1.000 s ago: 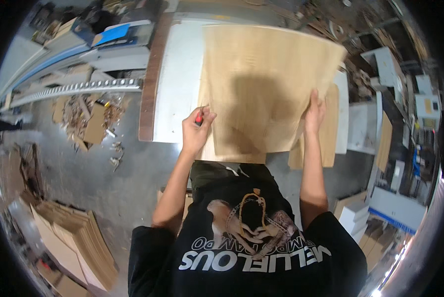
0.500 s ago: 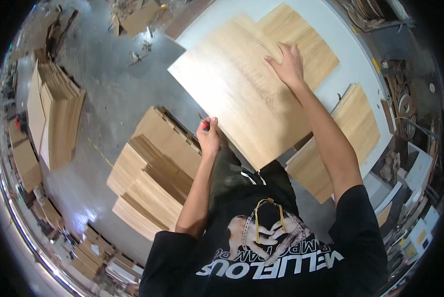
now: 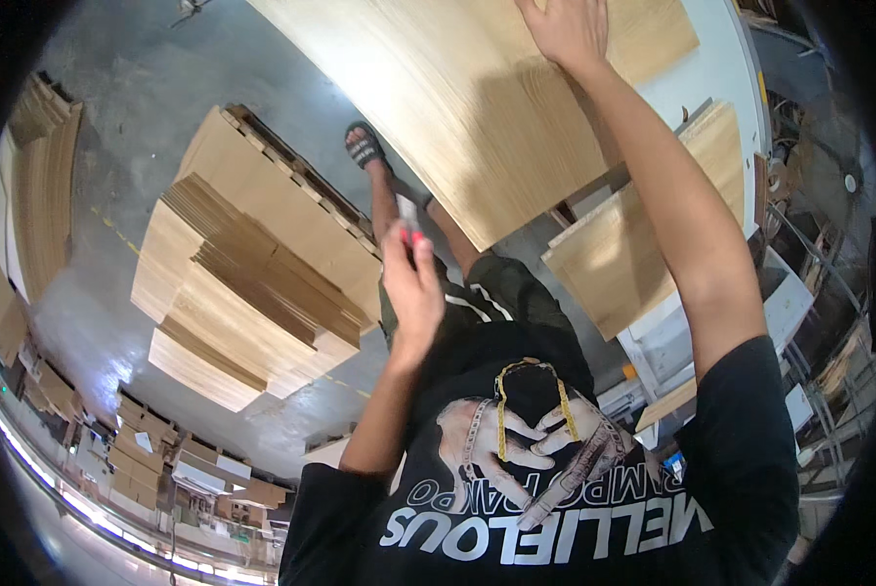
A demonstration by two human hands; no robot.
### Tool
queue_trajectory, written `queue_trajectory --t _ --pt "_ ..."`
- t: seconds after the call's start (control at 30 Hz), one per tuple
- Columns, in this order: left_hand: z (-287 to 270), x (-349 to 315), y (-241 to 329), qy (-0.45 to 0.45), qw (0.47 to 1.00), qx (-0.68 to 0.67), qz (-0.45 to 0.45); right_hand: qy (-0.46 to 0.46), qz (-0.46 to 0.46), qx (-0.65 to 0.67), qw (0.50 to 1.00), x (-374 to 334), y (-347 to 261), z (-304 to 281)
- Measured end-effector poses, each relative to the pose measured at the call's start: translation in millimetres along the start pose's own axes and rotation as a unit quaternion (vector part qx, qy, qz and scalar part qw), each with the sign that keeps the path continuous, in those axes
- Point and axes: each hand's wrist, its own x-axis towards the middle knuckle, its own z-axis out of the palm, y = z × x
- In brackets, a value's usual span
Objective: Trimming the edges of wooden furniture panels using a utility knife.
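A large wood-grain panel (image 3: 408,98) lies on the white table, its near corner jutting over the edge toward me. My right hand (image 3: 570,34) is laid on its far right part, fingers spread, with the fingertips cut off by the top of the picture. Closed in front of my thighs, my left hand (image 3: 413,288) grips a small red-handled tool (image 3: 410,230). A pale, blade-like end sticks up from it, blurred, so its exact kind is unclear. Another wood-grain panel (image 3: 658,44) lies beyond my right hand. To the right, below my forearm, are stacked smaller panels (image 3: 614,264).
The white table (image 3: 697,73) has its rim at the right. Left of my legs, stacked boards and cardboard (image 3: 262,264) stand on the grey floor (image 3: 262,68). Another board stack (image 3: 42,195) is at the far left. Cluttered machinery and scraps (image 3: 824,186) line the right side.
My view has shifted, so the table and panel sit higher in the picture. My left hand, with the tool, has come away from the panel's left edge to in front of my thighs.
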Motion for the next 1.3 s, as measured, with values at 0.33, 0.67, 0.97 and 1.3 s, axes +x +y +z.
queue_trajectory --t 0.33,0.67,0.97,1.3 --pt "46 -83 -2 -0.128 0.99 0.056 -0.023 0.044 -0.015 -0.003 0.999 0 0 14" --pt "55 -85 -3 -0.114 0.99 0.076 -0.021 0.079 -0.037 -0.011 0.996 2 4 21" --pt "40 -56 -1 -0.116 0.984 0.132 -0.023 0.059 -0.048 -0.007 0.997 9 7 19" --pt "33 -48 -1 -0.119 0.98 0.161 0.018 0.056 -0.052 0.009 0.997 6 3 14"
